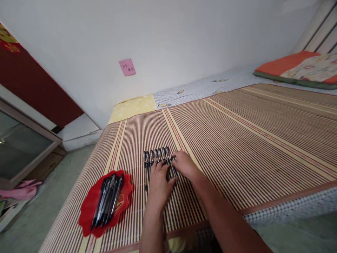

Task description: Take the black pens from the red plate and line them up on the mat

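A row of several black-capped clear pens [146, 175] lies side by side on a striped bamboo mat [237, 140]. Over the row rests my left hand [159, 177], its fingers and thumb spread across the barrels and hiding much of them. At the row's right end, my right hand [183, 163] is closed with thumb and fingers pinched on a pen [173, 157], whose dark cap end peeks out by the fingertips. Left of my hands, a red scalloped plate [88, 207] carries a bundle of several more such pens [107, 200].
The mat covers a bed against a white wall with a pink note [127, 67]. An orange and floral folded bedding piece [297, 68] lies at the far right. Bare floor [65, 175], a glass-paned door [21, 144] and pink cloth [22, 189] are at left.
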